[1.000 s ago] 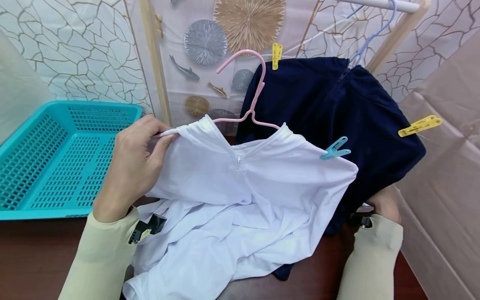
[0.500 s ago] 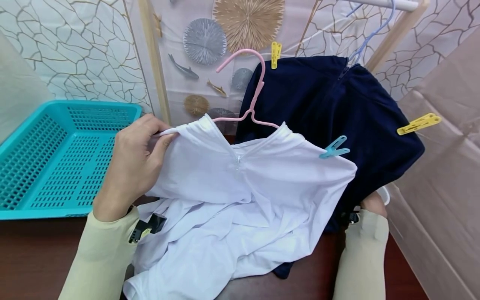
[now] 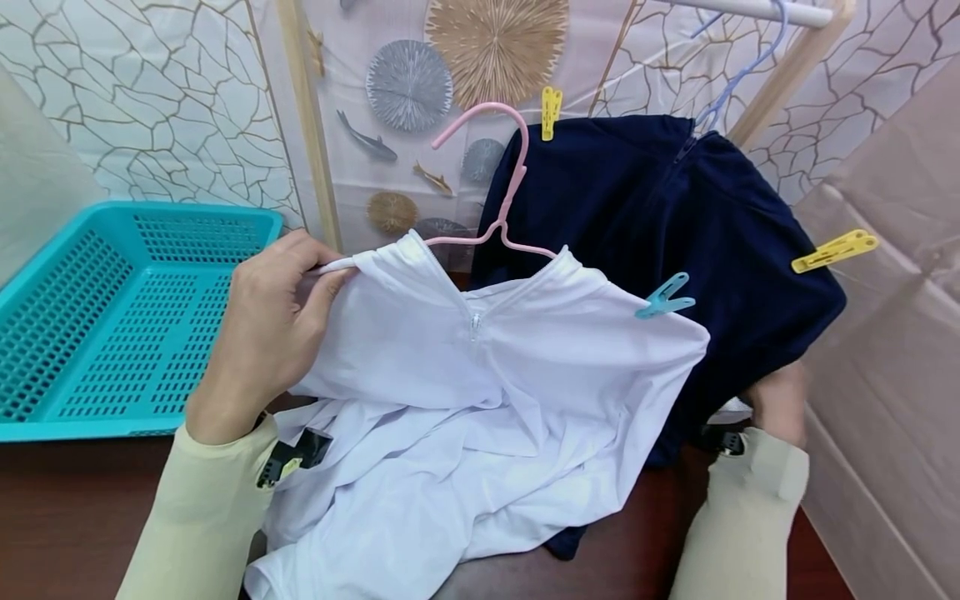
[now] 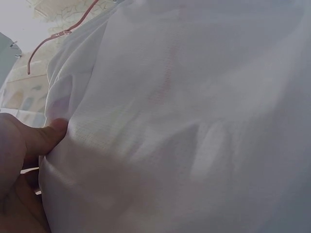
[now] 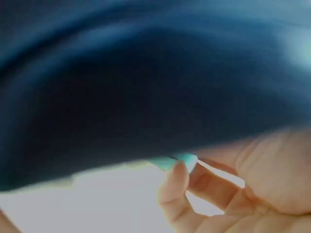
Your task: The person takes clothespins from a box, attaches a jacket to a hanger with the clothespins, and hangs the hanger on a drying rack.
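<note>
My left hand pinches the shoulder of a white zip-neck shirt between thumb and fingers. A pink hanger sits inside the shirt, its hook rising through the neck opening. On the shirt's other shoulder is a light blue clothespin. Partly behind a hanging navy garment lies my right hand. In the right wrist view its fingertips pinch a small teal piece that looks like a clothespin, mostly hidden by dark cloth.
Yellow clothespins, one upright and one sideways, hold the navy garment on a blue hanger. That hanger hangs from a white rail on a wooden frame. A turquoise basket stands at left. A white object shows beside my right hand.
My right hand shifted left behind the navy garment, then came back to the right. My left hand keeps its hold on the shirt's shoulder.
</note>
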Demonstrator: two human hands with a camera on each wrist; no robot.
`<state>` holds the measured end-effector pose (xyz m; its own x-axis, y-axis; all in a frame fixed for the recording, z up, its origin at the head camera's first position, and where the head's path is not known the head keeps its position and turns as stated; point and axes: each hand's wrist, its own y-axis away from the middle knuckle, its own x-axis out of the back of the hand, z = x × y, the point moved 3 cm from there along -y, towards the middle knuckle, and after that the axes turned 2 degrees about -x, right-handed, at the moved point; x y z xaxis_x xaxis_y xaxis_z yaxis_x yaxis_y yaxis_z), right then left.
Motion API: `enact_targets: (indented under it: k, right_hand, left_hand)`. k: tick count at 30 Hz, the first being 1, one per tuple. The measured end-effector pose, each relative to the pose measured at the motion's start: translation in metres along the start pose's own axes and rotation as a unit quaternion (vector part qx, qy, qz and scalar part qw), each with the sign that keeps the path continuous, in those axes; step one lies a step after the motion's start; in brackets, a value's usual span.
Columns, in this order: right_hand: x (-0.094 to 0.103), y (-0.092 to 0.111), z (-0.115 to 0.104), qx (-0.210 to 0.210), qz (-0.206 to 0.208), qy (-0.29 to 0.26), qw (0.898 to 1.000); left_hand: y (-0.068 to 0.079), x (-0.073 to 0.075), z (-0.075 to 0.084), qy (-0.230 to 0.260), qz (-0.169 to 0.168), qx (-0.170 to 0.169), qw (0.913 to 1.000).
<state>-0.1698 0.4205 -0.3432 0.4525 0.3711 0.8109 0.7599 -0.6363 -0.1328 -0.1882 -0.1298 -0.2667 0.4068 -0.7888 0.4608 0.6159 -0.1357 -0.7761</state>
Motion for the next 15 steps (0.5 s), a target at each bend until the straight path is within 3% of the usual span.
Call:
enact_targets:
  k: [3, 5, 7, 9, 13, 14, 15]
  right_hand:
    - [0.031, 0.011, -0.018, -0.023, 0.049, -0.015, 0.998]
    - [0.049, 0.02, -0.029, -0.049, 0.077, -0.069, 0.993]
    - [0.063, 0.033, -0.039, -0.076, 0.109, -0.15, 0.98]
    - [0.075, 0.047, -0.046, -0.095, 0.137, -0.264, 0.95]
    - [0.092, 0.068, -0.051, -0.112, 0.174, -0.417, 0.885]
    - [0.094, 0.071, -0.051, -0.111, 0.172, -0.459, 0.865]
    - [0.096, 0.074, -0.05, -0.108, 0.171, -0.474, 0.857]
  left_hand:
    - [0.0, 0.0, 0.0, 0.002, 0.001, 0.0, 1.0]
    - [0.0, 0.0, 0.0, 0.002, 0.001, 0.001, 1.0]
    - [0.0, 0.001, 0.0, 0.002, 0.001, 0.003, 1.0]
    - [0.0, 0.001, 0.0, 0.001, 0.0, 0.004, 1.0]
    - [0.0, 0.0, 0.0, 0.007, -0.002, 0.009, 0.9999]
    - [0.0, 0.0, 0.0, 0.009, -0.003, 0.011, 0.9999]
    - [0.0, 0.0, 0.0, 0.009, -0.004, 0.012, 0.9999]
